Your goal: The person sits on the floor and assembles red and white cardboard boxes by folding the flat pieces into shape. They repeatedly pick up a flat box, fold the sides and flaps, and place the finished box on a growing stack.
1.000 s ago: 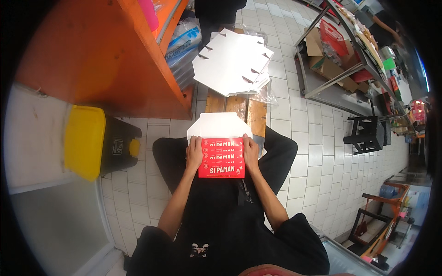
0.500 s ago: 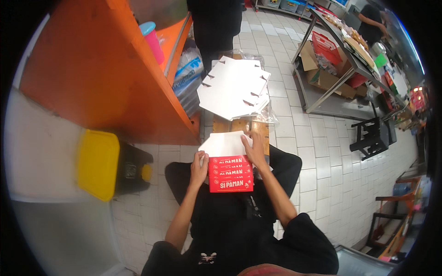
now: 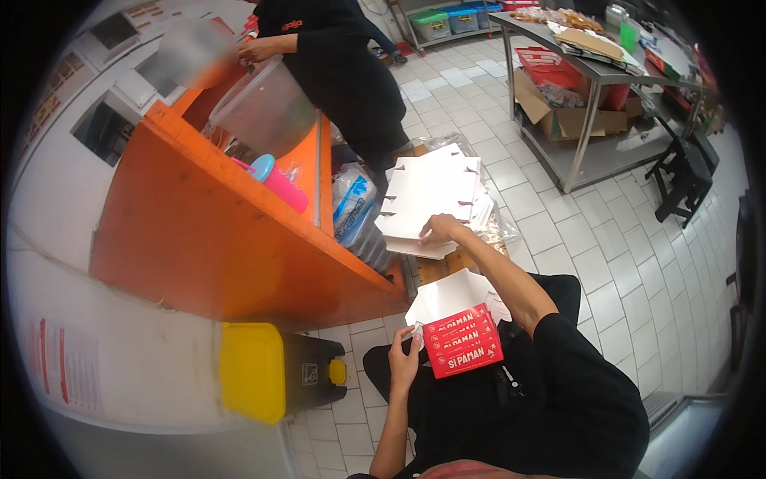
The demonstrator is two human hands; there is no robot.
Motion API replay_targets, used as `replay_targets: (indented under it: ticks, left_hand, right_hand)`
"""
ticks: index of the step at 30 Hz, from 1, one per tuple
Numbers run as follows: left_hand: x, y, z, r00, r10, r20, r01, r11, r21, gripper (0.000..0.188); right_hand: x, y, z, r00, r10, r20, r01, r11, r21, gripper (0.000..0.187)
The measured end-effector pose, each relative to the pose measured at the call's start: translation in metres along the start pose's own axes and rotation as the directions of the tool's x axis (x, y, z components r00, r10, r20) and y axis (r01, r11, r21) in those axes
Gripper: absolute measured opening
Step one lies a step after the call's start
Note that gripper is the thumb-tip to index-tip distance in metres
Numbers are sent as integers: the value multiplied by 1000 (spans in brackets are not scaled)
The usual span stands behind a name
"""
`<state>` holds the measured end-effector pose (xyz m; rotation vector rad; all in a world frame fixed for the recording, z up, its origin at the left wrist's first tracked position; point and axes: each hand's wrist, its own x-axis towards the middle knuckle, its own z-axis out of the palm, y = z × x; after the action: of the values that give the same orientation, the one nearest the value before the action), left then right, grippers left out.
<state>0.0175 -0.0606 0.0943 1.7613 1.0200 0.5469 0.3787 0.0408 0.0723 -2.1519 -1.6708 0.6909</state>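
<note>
A nested stack of red-fronted cardboard boxes (image 3: 464, 351) with white printing leans on my lap, a white flap (image 3: 447, 294) standing up behind it. My left hand (image 3: 404, 361) grips the stack's left edge, its thumb on the near side. Beyond it, on a wooden bench (image 3: 431, 270), lies a pile of flat white box blanks (image 3: 435, 188) with slotted edges. My right hand (image 3: 444, 230) reaches over to that pile, its fingers curled on the near edge of the top blank. That blank's near edge stands slightly apart from the one beneath.
An orange counter (image 3: 239, 255) at left carries a clear tub (image 3: 263, 112) and a pink tumbler (image 3: 283, 185). Another person (image 3: 343, 72) stands behind it. A yellow-lidded bin (image 3: 254, 371) is by my left. A steel table (image 3: 586, 68) and black stool (image 3: 682, 172) stand at right.
My right hand has left the red box stack and moved forward to the white blanks. My left hand stays on the stack. The view has turned left, bringing the other person's upper body in.
</note>
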Motion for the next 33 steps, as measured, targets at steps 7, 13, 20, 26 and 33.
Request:
replay_targets:
  ticks: [7,13,20,26,33]
  left_hand:
    - [15,-1,17,983,182,2,-179,970,-166,27]
    - [71,59,-9,974,184,133,-8,613,-790,65]
    - [116,116,-50,837,324,440,474,-30,-880,93]
    - [126,130,-69,811,380,445,446,91,-890,95]
    - [137,142,-114,777,448,442,297,357,-886,98]
  right_hand:
    - [-49,-35,-41,718,118,-686,123,949,292,22]
    - [-231,-55,-103,747,-96,-658,459,791,405,12]
    - [-330,-14,-87,714,-554,-428,524,829,-197,33]
    - [-352,-29,-109,620,-666,-415,592,744,-309,24]
    - [-336,-50,-128,519,-759,-394,582,651,-487,22]
